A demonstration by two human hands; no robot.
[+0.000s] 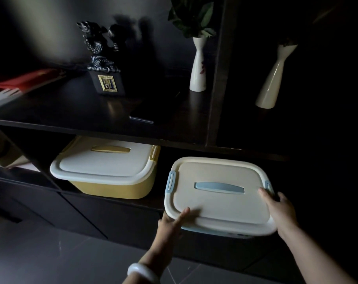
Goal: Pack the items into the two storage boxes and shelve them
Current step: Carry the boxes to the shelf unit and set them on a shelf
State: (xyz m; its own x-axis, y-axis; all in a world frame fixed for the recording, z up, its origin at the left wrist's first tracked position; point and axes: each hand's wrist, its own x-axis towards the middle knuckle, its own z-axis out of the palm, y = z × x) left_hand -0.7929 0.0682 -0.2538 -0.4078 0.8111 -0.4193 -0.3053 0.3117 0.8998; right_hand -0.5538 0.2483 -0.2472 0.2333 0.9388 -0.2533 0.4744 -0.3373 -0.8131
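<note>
Two lidded storage boxes are at the low shelf opening. The yellow box (104, 171) with a cream lid stands inside on the left. The blue box (219, 193), cream lid with a blue handle and blue clips, sticks out of the opening on the right. My left hand (171, 224) presses against its near left corner, one finger lying on the lid's rim. My right hand (278, 210) clasps its right edge, with the thumb on the lid near the blue clip. Both lids are closed, so the contents are hidden.
The dark shelf board (112, 119) above carries a black dragon statue (101, 58), a white vase with leaves (198, 64) and red books (26, 80). A second white vase (274, 76) stands beyond the upright divider (217, 78). Grey floor tiles (61, 253) lie below.
</note>
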